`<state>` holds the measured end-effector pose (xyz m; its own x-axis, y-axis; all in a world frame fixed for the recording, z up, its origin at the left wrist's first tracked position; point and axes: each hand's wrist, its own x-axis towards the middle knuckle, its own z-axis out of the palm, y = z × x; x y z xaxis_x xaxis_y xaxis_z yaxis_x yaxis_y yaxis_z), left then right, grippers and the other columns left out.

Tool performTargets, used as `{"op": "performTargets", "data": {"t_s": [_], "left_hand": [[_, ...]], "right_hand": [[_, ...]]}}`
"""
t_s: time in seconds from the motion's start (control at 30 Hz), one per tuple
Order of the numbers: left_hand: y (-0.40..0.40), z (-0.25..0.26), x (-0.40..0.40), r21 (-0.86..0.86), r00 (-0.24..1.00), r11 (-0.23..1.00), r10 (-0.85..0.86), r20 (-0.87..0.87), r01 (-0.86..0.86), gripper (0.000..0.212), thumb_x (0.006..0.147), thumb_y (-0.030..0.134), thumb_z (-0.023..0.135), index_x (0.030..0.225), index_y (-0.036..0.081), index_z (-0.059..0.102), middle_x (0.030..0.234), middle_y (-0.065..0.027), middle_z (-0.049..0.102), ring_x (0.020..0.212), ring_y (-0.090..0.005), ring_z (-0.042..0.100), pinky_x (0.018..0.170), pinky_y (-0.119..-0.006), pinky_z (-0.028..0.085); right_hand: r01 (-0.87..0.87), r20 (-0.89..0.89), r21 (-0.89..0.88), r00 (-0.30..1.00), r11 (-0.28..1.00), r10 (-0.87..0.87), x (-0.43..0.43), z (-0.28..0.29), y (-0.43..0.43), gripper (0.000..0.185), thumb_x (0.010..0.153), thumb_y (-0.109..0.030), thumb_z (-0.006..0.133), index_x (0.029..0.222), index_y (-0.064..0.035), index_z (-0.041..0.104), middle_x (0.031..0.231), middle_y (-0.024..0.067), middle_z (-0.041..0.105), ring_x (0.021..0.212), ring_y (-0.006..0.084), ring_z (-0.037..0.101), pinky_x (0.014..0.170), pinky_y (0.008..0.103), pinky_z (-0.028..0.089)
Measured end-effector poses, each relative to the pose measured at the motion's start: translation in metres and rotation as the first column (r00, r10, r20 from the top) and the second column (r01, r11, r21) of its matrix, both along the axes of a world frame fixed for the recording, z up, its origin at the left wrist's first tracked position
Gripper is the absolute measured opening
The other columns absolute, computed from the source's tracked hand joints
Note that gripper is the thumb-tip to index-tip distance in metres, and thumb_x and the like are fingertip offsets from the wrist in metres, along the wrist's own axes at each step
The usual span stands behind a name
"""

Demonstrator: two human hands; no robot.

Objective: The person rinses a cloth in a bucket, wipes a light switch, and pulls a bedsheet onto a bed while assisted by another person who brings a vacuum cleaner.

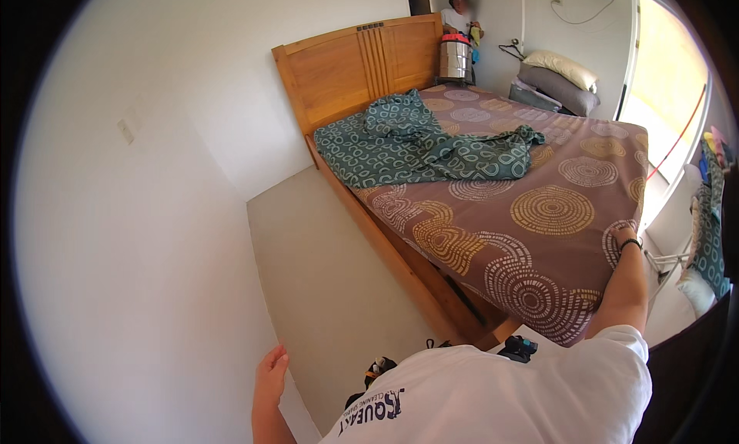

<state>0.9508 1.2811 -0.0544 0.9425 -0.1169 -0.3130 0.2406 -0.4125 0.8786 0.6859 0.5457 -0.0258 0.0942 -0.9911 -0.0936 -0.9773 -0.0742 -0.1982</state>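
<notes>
A mattress in a brown fitted sheet point(554, 210) with gold and white circle patterns lies askew on a wooden bed frame point(369, 253). At the near right edge, my right hand point(624, 235) grips the covered mattress, its fingers bunched against the fabric. A dark bracelet point(631, 245) circles that wrist. My left hand point(272, 368) is raised near the white wall, holding nothing, with its fingers slightly curled. A crumpled green patterned sheet point(427, 149) covers part of the mattress towards the wooden headboard point(358, 68).
Beyond the headboard a person point(458, 19) stands by a metal canister vacuum point(455, 57) with a red top. Pillows point(560, 77) are stacked past the bed. A bright doorway point(667, 97) and a rack with hung fabrics point(710, 230) are at right. Bare floor point(323, 259) runs along the wall.
</notes>
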Motion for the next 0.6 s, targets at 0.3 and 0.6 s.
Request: {"op": "performTargets", "data": {"t_s": [0.3, 0.6], "left_hand": [[-0.05, -0.082, 0.099, 0.3, 0.592, 0.743, -0.662, 0.46, 0.599, 0.015, 0.077, 0.018, 0.049, 0.078, 0.004, 0.048, 0.066, -0.005, 0.048, 0.057, -0.0128, 0.046, 0.049, -0.024, 0.039], [-0.235, -0.007, 0.2, 0.257, 0.409, 0.424, -0.906, 0.11, 0.869, 0.037, 0.079, 0.012, 0.048, 0.113, -0.001, 0.042, 0.11, -0.0123, 0.046, 0.095, -0.0178, 0.047, 0.082, -0.027, 0.036]], "right_hand": [[0.101, 0.056, -0.016, 0.993, 0.995, -0.1, 0.045, 0.034, 0.073, 0.067, 0.069, -0.041, 0.057, 0.125, -0.0199, 0.027, 0.125, 0.0132, 0.032, 0.116, 0.0264, 0.031, 0.093, 0.036, 0.03], [0.126, 0.209, 0.135, 0.966, 0.983, -0.152, 0.014, 0.055, 0.105, 0.065, 0.068, -0.038, 0.059, 0.124, -0.0241, 0.03, 0.127, 0.0101, 0.03, 0.117, 0.0254, 0.029, 0.093, 0.0336, 0.03]]}}
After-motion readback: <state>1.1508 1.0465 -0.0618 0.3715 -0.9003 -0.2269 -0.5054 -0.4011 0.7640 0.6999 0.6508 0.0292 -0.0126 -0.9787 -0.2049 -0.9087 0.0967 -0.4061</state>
